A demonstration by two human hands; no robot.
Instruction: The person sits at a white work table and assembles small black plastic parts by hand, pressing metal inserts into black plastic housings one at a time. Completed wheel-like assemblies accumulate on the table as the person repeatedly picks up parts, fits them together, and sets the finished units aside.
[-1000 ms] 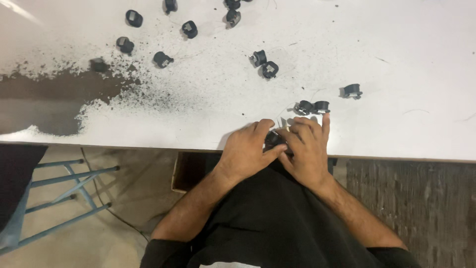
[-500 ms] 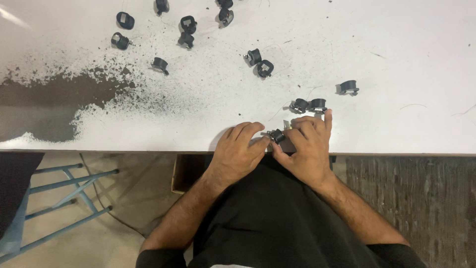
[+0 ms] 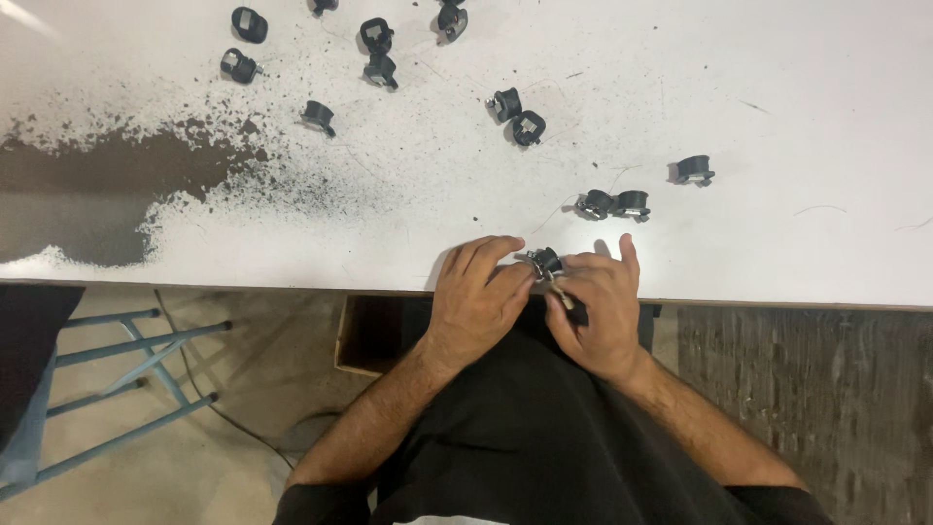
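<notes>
Head view: both hands (image 3: 539,306) pinch a small black part (image 3: 544,261).

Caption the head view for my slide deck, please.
Both hands, left hand and right hand, grip a small black part at the white table edge.

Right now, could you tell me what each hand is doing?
Left hand: closed on the small black part.
Right hand: fingers curled, gripping the same part from the other side.

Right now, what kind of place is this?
Probably a workshop: a white worktable with a dark worn patch, small black parts scattered on it, and two hands working on one.
</notes>
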